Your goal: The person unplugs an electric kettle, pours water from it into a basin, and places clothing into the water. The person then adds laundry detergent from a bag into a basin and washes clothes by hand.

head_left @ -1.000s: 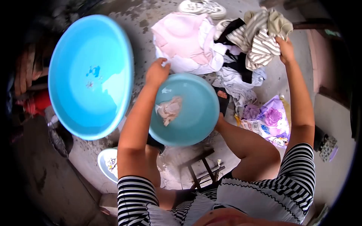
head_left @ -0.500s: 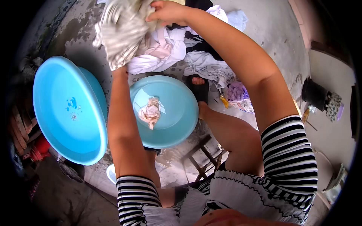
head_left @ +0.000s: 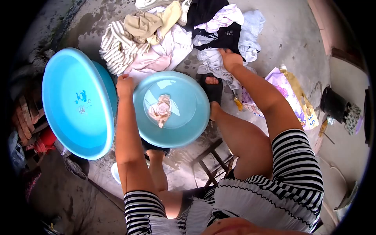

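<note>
My left hand (head_left: 125, 85) is closed at the lower edge of the pale pink and white clothes (head_left: 158, 58), close to the rim of the smaller basin; what its fingers hold is too small to tell. A striped garment (head_left: 120, 47) and a tan one (head_left: 143, 26) lie on top of those clothes. My right hand (head_left: 230, 59) reaches onto a grey garment (head_left: 211, 60), just below a black one (head_left: 227, 37); its fingertips are partly lost in the cloth. Inside the smaller blue basin (head_left: 188, 133) lies a crumpled pale pink cloth (head_left: 160, 111) in water.
At the left stands a larger blue basin (head_left: 58, 105), tilted. A purple detergent bag (head_left: 290, 94) lies at the right, near a black container (head_left: 333, 102). A dark stool frame (head_left: 211, 160) is between my legs. White shoes (head_left: 149, 4) are at the top.
The striped and tan garments have moved from the right heap onto the pink and white clothes at the left. My right hand has let them go and moved back right to the grey garment.
</note>
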Demonstrator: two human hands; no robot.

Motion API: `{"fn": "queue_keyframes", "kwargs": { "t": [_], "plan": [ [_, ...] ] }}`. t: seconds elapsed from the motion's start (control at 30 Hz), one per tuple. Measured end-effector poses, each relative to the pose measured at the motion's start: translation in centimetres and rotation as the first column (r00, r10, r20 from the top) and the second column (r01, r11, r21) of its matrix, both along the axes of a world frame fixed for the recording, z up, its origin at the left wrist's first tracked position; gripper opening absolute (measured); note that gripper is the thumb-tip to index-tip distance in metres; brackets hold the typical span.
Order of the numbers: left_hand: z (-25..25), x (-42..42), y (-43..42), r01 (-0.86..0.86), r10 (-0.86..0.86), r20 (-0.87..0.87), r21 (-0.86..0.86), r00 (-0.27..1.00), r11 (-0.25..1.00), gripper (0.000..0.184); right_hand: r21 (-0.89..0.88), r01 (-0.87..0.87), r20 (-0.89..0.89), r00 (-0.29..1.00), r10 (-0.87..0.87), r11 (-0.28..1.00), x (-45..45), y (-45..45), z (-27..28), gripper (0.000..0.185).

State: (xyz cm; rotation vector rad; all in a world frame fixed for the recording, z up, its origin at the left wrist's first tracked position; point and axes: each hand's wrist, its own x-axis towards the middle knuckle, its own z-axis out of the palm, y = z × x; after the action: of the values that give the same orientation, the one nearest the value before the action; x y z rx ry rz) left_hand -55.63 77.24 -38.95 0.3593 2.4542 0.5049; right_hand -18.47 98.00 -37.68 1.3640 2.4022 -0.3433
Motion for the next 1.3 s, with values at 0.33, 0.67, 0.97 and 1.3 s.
{"fn": "queue_keyframes", "kwargs": {
  "t": [0.33,0.67,0.97,1.3],
  "plan": [
    [7.8,3.6,-1.3,0.295,-0.224,-0.339,0.174,0.914,0.94,0.032,-0.858,-0.051,0.229,0.853,0.47,0.511,0.0,-3.5,5.1,0.023],
    [7.3,4.8,2.1,0.359,-0.242,-0.376,0.283,0.895,0.889,0.024,0.188,-0.087,-0.128,0.985,0.113,0.978,-6.3,8.4,6.1,0.047],
    [6.3,7.9,11.4,0.64,-0.69,-0.116,-0.292,0.714,0.711,0.067,-0.206,-0.16,0.186,0.962,0.199,0.965,-3.1,8.0,5.6,0.032],
    [0.8,1.0,10.3,0.401,-0.446,-0.295,-0.203,0.845,0.893,0.031,-0.008,-0.103,0.207,0.973,0.102,0.995,0.6,7.0,11.7,0.035]
  ]
}}
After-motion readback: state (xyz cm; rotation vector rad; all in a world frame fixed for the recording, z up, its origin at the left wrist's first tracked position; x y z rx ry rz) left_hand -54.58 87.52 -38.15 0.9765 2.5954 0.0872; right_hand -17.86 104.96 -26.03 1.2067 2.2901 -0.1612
